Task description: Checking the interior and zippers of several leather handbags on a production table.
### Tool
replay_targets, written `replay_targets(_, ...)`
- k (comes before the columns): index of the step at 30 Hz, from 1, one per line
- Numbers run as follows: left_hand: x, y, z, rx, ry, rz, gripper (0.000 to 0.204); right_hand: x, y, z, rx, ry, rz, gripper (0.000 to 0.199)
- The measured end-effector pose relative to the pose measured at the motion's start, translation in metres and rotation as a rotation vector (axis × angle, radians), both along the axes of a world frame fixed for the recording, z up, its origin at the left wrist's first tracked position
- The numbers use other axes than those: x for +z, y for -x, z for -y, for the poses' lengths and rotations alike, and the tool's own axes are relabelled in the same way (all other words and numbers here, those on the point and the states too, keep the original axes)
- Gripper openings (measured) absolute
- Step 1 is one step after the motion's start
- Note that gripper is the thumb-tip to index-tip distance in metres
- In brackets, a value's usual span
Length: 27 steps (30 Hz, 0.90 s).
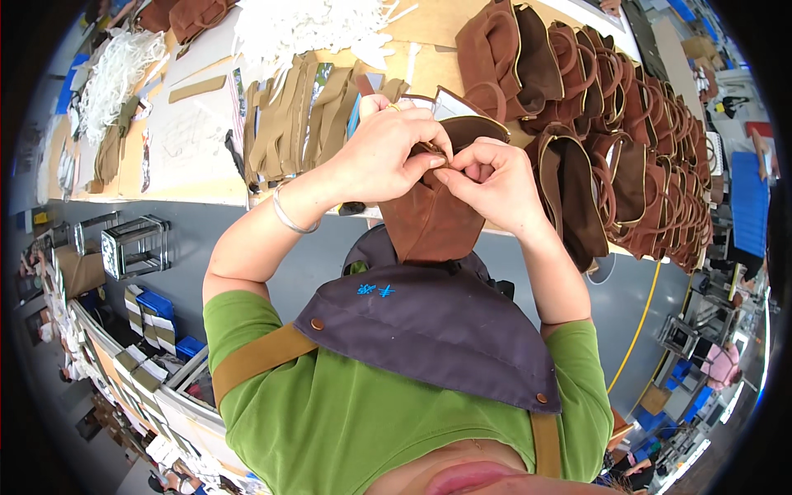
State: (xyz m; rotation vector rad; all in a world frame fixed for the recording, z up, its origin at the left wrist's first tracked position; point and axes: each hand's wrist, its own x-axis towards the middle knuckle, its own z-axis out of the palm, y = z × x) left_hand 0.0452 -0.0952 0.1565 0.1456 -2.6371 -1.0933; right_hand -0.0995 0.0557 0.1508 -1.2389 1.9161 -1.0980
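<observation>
A brown leather-like bag (433, 221) is held up in front of my apron, at the near edge of the table. My left hand (384, 157) is closed on its upper rim, with thumb and index finger pinched together. Close beside it, my right hand (499, 183) pinches the same rim, fingers curled. The two sets of fingertips nearly meet; the small spot between them is too hidden to make out. Behind my fingers the bag's dark lining shows, edged with a gold-coloured zip (487, 122).
Brown bags (652, 177) with round handles crowd the table's right side. Olive fabric strips (289, 124) lie at the left, behind them a heap of white strips (309, 29). A metal stool (136, 247) stands on the grey floor at left.
</observation>
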Motion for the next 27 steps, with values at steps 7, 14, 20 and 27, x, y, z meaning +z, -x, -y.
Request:
replay_targets(7, 0.018, -0.005, 0.055, 0.045, 0.261, 0.43, 0.034, 0.005, -0.004, -0.001, 0.171, 0.14, -0.207, 0.015)
replay_targets(14, 0.079, -0.079, 0.048, 0.108, 0.291, 0.19, 0.062, 0.037, 0.044, 0.008, 0.297, 0.682, -0.844, 0.019)
replay_targets(20, -0.018, -0.087, 0.037, 0.323, 0.266, 0.335, 0.053, -0.042, 0.114, 0.021, -0.017, 0.288, -0.587, 0.03)
replay_targets(27, -0.125, -0.052, -0.04, 0.173, 0.236, 0.163, 0.026, -0.094, 0.109, 0.032, -0.068, 0.066, 0.271, 0.054)
